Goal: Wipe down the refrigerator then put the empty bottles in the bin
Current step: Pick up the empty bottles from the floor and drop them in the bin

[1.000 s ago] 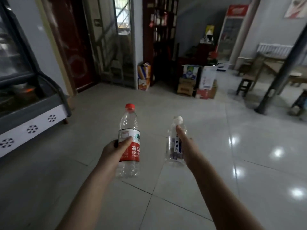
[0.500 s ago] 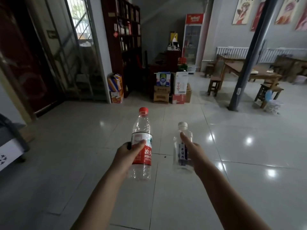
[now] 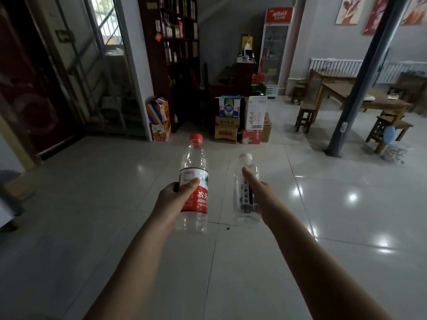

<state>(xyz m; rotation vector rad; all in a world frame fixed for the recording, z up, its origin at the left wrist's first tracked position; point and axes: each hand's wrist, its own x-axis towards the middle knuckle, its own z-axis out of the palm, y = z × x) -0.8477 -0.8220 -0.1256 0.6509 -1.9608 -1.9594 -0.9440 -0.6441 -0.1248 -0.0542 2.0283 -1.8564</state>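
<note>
My left hand [image 3: 175, 197] grips an empty clear bottle with a red cap and red label [image 3: 193, 172], held upright in front of me. My right hand [image 3: 261, 197] holds a smaller empty clear bottle with a white cap and dark label [image 3: 242, 195], also upright, with the thumb lying up its side. Both arms are stretched forward over the tiled floor. A tall glass-door refrigerator with a red top sign [image 3: 276, 49] stands far back against the wall. A small patterned bin with a blue thing in it [image 3: 396, 151] sits on the floor at the right.
Stacked cardboard boxes [image 3: 240, 121] stand ahead on the floor, more boxes [image 3: 159, 118] by a dark bookshelf [image 3: 178, 54]. A dark pillar [image 3: 360, 84] rises at the right beside wooden tables and stools [image 3: 346, 98]. A chest-freezer corner [image 3: 7, 209] shows at the far left.
The view has swung right: the freezer has slid out to the left edge, and the pillar, tables and bin have come into view. Both hands keep holding their bottles.
</note>
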